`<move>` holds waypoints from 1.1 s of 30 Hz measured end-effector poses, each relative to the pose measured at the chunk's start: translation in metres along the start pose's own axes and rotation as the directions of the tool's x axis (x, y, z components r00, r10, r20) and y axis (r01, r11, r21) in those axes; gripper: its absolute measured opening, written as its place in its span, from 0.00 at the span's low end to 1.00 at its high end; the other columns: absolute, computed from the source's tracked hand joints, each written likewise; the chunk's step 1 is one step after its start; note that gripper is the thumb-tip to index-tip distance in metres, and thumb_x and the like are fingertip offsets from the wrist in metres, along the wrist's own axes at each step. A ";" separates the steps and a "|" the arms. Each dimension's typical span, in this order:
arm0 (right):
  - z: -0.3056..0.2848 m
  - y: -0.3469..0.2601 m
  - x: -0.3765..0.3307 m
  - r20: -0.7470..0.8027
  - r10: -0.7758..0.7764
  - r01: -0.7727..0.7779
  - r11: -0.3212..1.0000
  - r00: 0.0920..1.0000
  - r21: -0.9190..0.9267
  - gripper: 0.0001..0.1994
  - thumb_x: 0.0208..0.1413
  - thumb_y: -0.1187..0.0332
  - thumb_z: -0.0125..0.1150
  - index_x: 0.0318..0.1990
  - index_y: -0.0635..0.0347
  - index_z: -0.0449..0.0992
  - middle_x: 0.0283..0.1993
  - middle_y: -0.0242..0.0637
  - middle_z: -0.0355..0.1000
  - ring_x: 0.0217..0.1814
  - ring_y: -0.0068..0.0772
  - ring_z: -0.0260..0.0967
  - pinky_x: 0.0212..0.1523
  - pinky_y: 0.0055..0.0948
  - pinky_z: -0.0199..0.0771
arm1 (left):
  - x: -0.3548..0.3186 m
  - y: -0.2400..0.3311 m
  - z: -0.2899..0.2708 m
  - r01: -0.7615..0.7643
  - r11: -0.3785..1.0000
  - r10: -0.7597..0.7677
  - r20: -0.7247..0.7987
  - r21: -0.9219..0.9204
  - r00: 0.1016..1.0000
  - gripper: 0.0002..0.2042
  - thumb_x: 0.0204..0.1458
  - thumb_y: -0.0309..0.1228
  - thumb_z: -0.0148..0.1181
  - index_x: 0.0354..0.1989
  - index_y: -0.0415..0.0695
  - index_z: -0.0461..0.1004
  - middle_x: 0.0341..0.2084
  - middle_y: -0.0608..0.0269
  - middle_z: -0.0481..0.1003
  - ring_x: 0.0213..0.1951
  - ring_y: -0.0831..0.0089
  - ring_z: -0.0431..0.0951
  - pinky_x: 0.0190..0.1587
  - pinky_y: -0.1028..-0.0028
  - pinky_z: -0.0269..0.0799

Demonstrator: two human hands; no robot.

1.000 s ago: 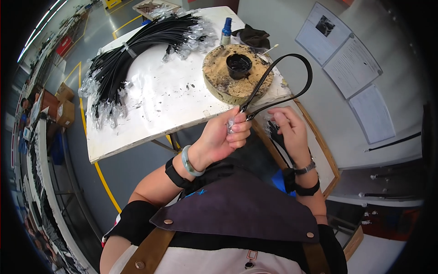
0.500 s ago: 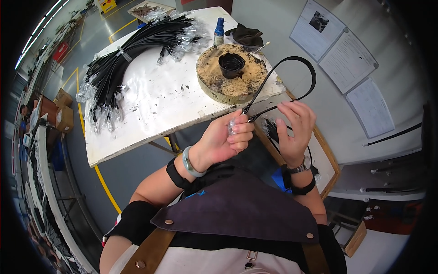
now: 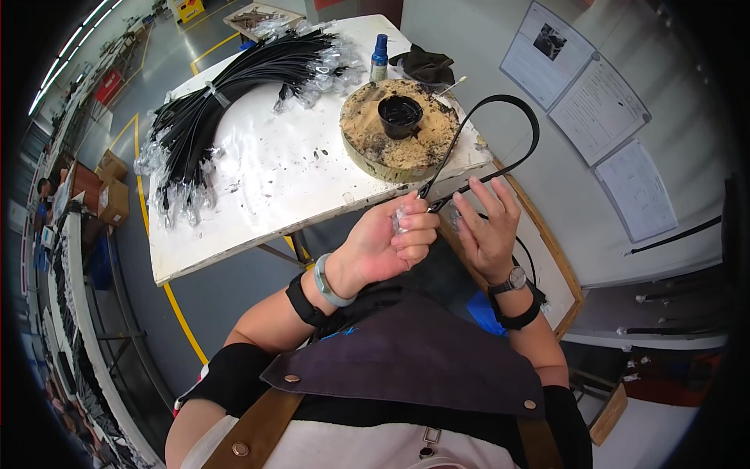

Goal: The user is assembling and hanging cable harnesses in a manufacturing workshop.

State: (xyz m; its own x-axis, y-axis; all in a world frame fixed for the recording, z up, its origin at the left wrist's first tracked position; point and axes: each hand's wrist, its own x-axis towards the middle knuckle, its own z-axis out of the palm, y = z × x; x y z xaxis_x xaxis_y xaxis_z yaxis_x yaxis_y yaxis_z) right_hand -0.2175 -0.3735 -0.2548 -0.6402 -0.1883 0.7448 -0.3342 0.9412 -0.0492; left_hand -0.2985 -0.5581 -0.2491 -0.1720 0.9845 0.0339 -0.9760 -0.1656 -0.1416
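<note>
Nearest the body, off the near edge of the table [image 3: 234,258], the left hand [image 3: 383,246] curls shut around a small clear plastic sleeve [image 3: 400,221], thumb and fingertips pinched on it. Just beside it the right hand [image 3: 488,230] is half open, fingers spread upward, with the fingertips closing on the two ends of a black cable [image 3: 500,129] where they meet at the sleeve. The hands are close together but not touching, as far as the view shows. The cable rises from that meeting point in a tall loop that arches over the table's near right corner.

To do this well, it seems best to keep both cable ends even and pinched tight by the right fingertips, hold the sleeve mouth steady in the left hand, and keep the loop clear of the dish behind it so nothing snags or picks up grit.

Further back, near the right edge, stands a round tray of sandy, crumbly material [image 3: 394,133] with a small black cup [image 3: 400,116] set in its middle. Behind it stands a blue-capped bottle [image 3: 379,59] next to a dark cloth [image 3: 426,66]. Along the left and far edges lies a long bundle of black cables [image 3: 226,102], their ends in clear sleeves.
</note>
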 end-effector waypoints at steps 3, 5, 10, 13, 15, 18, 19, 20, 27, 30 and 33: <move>0.001 0.001 -0.002 -0.010 -0.004 0.004 1.000 1.000 -0.011 0.21 0.44 0.72 0.59 0.49 0.47 0.74 0.56 0.31 0.64 0.60 0.37 0.52 0.54 0.32 0.54 | 0.001 0.000 0.001 0.005 1.000 -0.005 -0.009 0.010 1.000 0.16 0.61 0.38 0.34 0.21 0.49 0.59 0.16 0.73 0.56 0.15 0.81 0.51 0.18 0.80 0.48; 0.001 0.001 -0.002 -0.011 0.001 -0.001 1.000 1.000 -0.026 0.22 0.42 0.73 0.59 0.49 0.46 0.74 0.56 0.31 0.64 0.59 0.36 0.53 0.54 0.32 0.55 | 0.002 0.000 0.000 0.007 1.000 -0.007 -0.014 0.018 1.000 0.16 0.61 0.38 0.34 0.21 0.49 0.59 0.16 0.73 0.56 0.15 0.82 0.51 0.18 0.80 0.48; 0.002 0.000 -0.002 -0.017 0.002 -0.003 0.999 1.000 -0.042 0.22 0.41 0.75 0.57 0.48 0.46 0.74 0.54 0.30 0.64 0.57 0.36 0.54 0.53 0.31 0.56 | 0.004 0.000 -0.003 -0.002 0.997 0.004 -0.023 0.074 1.000 0.15 0.61 0.38 0.36 0.20 0.50 0.58 0.16 0.73 0.56 0.15 0.82 0.52 0.17 0.81 0.47; 0.001 -0.001 0.000 -0.018 0.009 -0.010 0.999 1.000 -0.053 0.22 0.41 0.77 0.57 0.48 0.47 0.75 0.51 0.29 0.65 0.56 0.35 0.54 0.53 0.31 0.56 | 0.005 0.000 -0.004 -0.002 0.996 0.005 -0.035 0.089 0.999 0.15 0.61 0.38 0.36 0.20 0.50 0.58 0.16 0.73 0.56 0.15 0.82 0.52 0.17 0.81 0.47; -0.001 -0.002 0.002 -0.007 0.017 -0.017 0.998 1.000 -0.061 0.22 0.41 0.77 0.56 0.47 0.47 0.75 0.49 0.29 0.65 0.55 0.35 0.54 0.52 0.30 0.57 | 0.005 0.000 -0.007 0.005 0.997 -0.002 -0.041 0.074 0.999 0.15 0.61 0.37 0.36 0.20 0.50 0.57 0.16 0.73 0.55 0.15 0.82 0.52 0.17 0.81 0.47; -0.004 -0.003 0.007 0.018 0.024 -0.024 0.999 1.000 -0.030 0.21 0.42 0.78 0.54 0.48 0.51 0.74 0.47 0.31 0.65 0.53 0.37 0.55 0.53 0.31 0.56 | 0.006 0.000 -0.009 0.014 0.999 -0.011 -0.046 0.049 0.999 0.15 0.60 0.37 0.36 0.20 0.50 0.57 0.16 0.73 0.55 0.15 0.82 0.52 0.17 0.80 0.47; -0.009 -0.004 0.011 -0.007 0.110 -0.110 0.993 0.994 0.039 0.20 0.44 0.78 0.53 0.48 0.54 0.74 0.46 0.34 0.65 0.52 0.37 0.56 0.53 0.32 0.56 | 0.006 0.001 -0.009 0.016 0.999 -0.014 -0.046 0.040 0.999 0.15 0.60 0.37 0.36 0.20 0.49 0.57 0.16 0.73 0.55 0.15 0.82 0.52 0.17 0.80 0.47; -0.013 -0.004 0.014 -0.027 0.196 -0.192 0.975 0.980 0.116 0.20 0.45 0.79 0.51 0.48 0.57 0.73 0.45 0.36 0.65 0.51 0.38 0.56 0.53 0.32 0.56 | 0.006 0.001 -0.009 0.010 0.999 -0.008 -0.049 0.041 0.999 0.15 0.60 0.37 0.36 0.20 0.49 0.57 0.16 0.73 0.55 0.15 0.82 0.52 0.17 0.80 0.47; -0.037 0.018 0.040 -0.116 0.443 -0.311 0.770 0.889 0.558 0.23 0.51 0.76 0.43 0.57 0.67 0.61 0.54 0.42 0.60 0.57 0.35 0.56 0.58 0.30 0.52 | -0.004 0.003 -0.004 -0.006 0.999 0.006 0.004 0.053 1.000 0.15 0.61 0.37 0.36 0.20 0.49 0.57 0.16 0.73 0.55 0.15 0.82 0.51 0.18 0.80 0.47; -0.043 0.028 0.055 -0.126 0.505 -0.303 0.679 0.854 0.669 0.25 0.52 0.75 0.41 0.60 0.68 0.56 0.58 0.42 0.57 0.60 0.33 0.55 0.59 0.32 0.52 | -0.014 0.003 0.000 -0.045 0.997 0.045 -0.002 0.066 0.999 0.16 0.61 0.37 0.35 0.20 0.49 0.57 0.16 0.73 0.55 0.16 0.82 0.51 0.18 0.80 0.46; -0.045 0.025 0.065 -0.081 0.511 -0.279 0.588 0.856 0.759 0.25 0.52 0.76 0.41 0.60 0.69 0.55 0.55 0.42 0.62 0.59 0.32 0.56 0.59 0.32 0.52 | -0.021 0.003 0.001 -0.088 0.992 0.088 0.007 0.085 0.996 0.16 0.61 0.38 0.36 0.20 0.49 0.57 0.16 0.73 0.55 0.16 0.82 0.50 0.18 0.80 0.46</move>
State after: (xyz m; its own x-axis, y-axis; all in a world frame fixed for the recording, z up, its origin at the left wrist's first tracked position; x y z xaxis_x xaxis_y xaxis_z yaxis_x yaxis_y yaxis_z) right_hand -0.2362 -0.3499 -0.1774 -0.6626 0.3426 0.6660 -0.5430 0.3928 -0.7422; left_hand -0.2975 -0.5789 -0.2493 -0.2579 0.9658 0.0279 -0.9649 -0.2559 -0.0591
